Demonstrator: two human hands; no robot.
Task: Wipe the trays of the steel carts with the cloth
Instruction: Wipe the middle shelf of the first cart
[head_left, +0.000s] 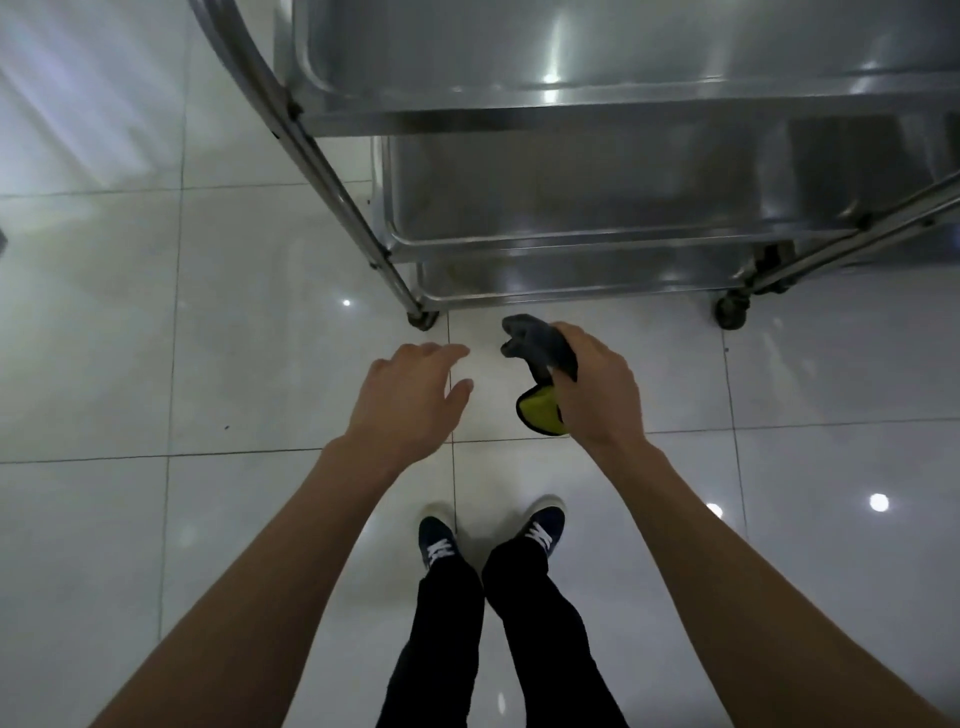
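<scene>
Head view: right hand (592, 384) grips the cloth (540, 374), its length running toward the cart (571, 249).

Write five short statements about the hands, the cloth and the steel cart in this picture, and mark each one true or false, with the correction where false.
1. The right hand grips the cloth. True.
2. The left hand holds a spray bottle. False: it holds nothing, its fingers relaxed.
3. The cloth is grey with a yellow-green side. True.
4. The cloth is pressed on the top tray of the steel cart. False: it is held in the air in front of the cart, above the floor.
5. The cart stands on wheels. True.
</scene>
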